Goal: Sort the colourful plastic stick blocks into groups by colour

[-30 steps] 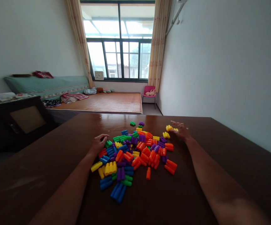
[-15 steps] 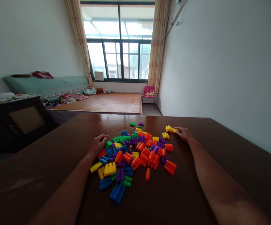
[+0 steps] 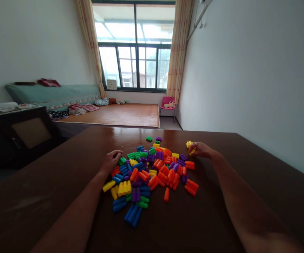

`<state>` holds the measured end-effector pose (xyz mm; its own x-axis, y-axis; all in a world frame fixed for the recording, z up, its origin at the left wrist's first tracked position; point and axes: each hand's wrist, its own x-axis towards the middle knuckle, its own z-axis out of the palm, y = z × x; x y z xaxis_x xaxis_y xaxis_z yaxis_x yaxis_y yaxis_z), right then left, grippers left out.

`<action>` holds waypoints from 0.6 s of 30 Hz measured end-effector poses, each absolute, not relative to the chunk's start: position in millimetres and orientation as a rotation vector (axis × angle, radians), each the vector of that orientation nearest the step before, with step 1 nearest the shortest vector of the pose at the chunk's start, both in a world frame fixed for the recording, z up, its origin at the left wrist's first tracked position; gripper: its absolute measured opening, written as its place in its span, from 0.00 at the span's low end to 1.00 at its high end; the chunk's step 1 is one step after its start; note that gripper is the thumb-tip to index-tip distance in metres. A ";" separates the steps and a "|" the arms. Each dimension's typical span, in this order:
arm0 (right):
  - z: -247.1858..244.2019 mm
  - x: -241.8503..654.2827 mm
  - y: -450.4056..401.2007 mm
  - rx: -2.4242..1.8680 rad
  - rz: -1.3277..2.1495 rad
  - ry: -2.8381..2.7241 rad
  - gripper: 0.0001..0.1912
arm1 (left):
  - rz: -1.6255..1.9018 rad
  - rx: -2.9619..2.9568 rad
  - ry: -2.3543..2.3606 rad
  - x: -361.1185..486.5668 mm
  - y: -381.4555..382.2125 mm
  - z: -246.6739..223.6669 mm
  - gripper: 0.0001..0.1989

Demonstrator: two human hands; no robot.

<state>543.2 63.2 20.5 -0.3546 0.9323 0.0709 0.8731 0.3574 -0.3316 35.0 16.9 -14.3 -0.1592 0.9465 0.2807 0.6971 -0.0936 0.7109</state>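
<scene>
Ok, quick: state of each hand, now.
Left hand: curled, resting on the block pile, holding nothing visible.
Right hand: closed on a yellow block.

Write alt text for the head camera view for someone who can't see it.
A person's right hand closes on a yellow plastic block at the far right edge of a pile of colourful plastic blocks on a dark brown wooden table. Their left hand rests curled at the pile's left edge.

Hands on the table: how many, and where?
2. The left hand rests curled at the left edge of the block pile; the right hand grips a yellow block at its far right.
</scene>
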 end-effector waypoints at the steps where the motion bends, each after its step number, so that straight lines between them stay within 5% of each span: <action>1: 19.8 547.7 63.1 -1.627 0.326 -2.357 0.09 | 1.122 1.788 1.866 36.1 16.0 -12.9 0.16; 9: 28.2 518.5 54.9 -1.560 0.220 -2.288 0.08 | 1.156 1.736 1.870 41.2 10.5 -7.1 0.14; 18: 28.9 412.3 18.4 -1.042 0.529 -2.541 0.26 | 1.156 1.752 1.874 42.9 10.0 -7.2 0.14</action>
